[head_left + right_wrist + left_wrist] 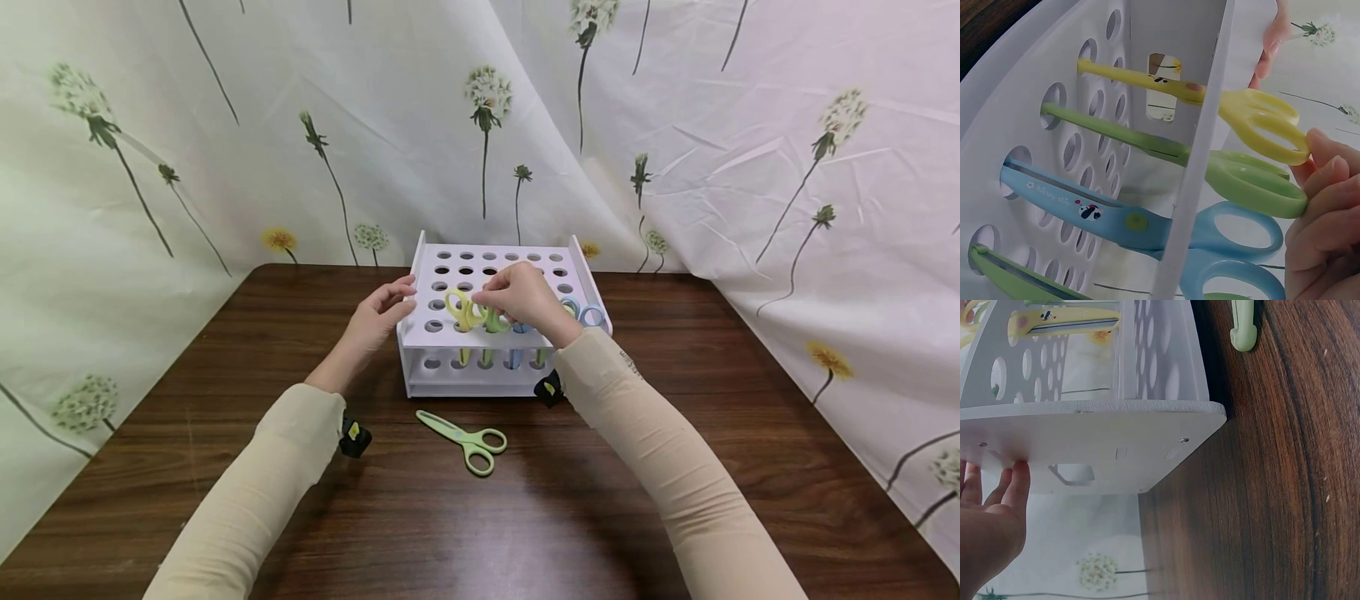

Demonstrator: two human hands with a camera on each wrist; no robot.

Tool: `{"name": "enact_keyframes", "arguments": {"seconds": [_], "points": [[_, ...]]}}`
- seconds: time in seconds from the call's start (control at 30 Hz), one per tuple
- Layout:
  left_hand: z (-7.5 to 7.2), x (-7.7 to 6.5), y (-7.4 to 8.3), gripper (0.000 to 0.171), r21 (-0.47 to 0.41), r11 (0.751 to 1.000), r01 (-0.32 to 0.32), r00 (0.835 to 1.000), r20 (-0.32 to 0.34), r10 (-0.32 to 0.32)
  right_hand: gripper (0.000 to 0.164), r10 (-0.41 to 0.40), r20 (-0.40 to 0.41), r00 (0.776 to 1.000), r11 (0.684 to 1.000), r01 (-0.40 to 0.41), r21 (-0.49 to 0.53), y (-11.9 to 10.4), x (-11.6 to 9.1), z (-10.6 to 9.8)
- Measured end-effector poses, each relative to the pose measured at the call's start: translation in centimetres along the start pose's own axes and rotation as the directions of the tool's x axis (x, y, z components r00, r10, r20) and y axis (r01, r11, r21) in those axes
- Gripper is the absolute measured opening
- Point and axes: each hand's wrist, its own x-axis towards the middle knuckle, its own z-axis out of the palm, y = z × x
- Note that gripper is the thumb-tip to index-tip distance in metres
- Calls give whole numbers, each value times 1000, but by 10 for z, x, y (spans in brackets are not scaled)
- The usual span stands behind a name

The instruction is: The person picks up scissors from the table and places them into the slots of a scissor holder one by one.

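A white rack (495,337) with rows of round holes stands on the table. Yellow scissors (1260,125) sit blade-down through its front row, and my right hand (525,296) pinches the end of their handle loop. Beside them stand green scissors (1254,184) and blue scissors (1147,228), with another green blade (1016,278) further along. My right hand partly covers these handles in the head view. My left hand (378,312) touches the rack's left side panel (1091,440) with its fingertips, the fingers lightly bent. Light green scissors (468,437) lie flat in front of the rack.
The dark wooden table (360,533) extends around the rack. Behind it hangs a white cloth (420,142) printed with dandelions. More blue handles (592,314) stick up at the rack's right front, next to my right wrist.
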Motion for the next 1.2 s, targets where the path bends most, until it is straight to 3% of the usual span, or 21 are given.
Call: {"name": "enact_keyframes", "arguments": {"seconds": [0.27,0.87,1.2], "points": [[-5,14,-27,32,-2,1000,-14,1000,-16,14,20,-16,1,1000,999,16,-45,1,1,-1],[-4,16,-26,31,-7,1000,-6,1000,-29,6,17,-16,15,1000,996,17,-93,0,1,-3],[-5,13,-25,33,4,1000,4,1000,-24,-3,17,-22,18,1000,999,23,-35,2,-1,-2]]}}
